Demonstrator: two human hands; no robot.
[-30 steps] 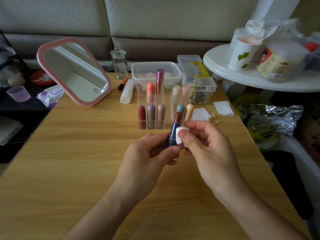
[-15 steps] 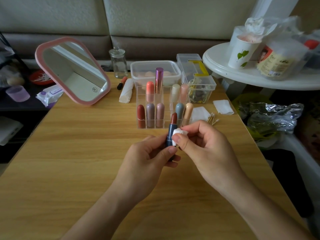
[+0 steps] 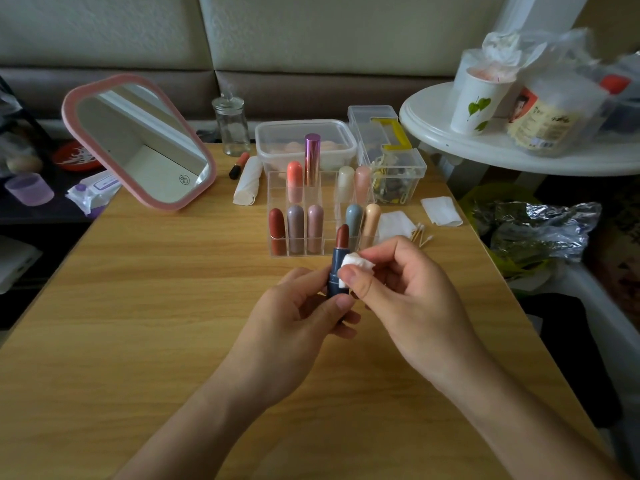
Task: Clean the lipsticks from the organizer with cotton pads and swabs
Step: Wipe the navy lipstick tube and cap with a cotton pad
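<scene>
My left hand (image 3: 294, 317) grips the base of an uncapped dark blue lipstick (image 3: 337, 263) with a brownish-red bullet, held upright above the wooden table (image 3: 138, 306). My right hand (image 3: 405, 292) pinches a folded white cotton pad (image 3: 356, 263) against the side of the blue tube. Just behind stands the clear acrylic organizer (image 3: 277, 192) with several capped lipsticks in its compartments. Spare cotton pads (image 3: 440, 211) and cotton swabs (image 3: 420, 235) lie to the right of the organizer.
A pink-framed mirror (image 3: 138, 143) leans at the back left. A glass jar (image 3: 231, 124), a clear plastic tub (image 3: 304, 140) and a clip box (image 3: 394, 174) stand behind the organizer. A white round side table (image 3: 485, 147) with cups stands at the right.
The cotton pad has slid down the tube from the upper part toward the middle. Both hands stayed in about the same place in front of the organizer.
</scene>
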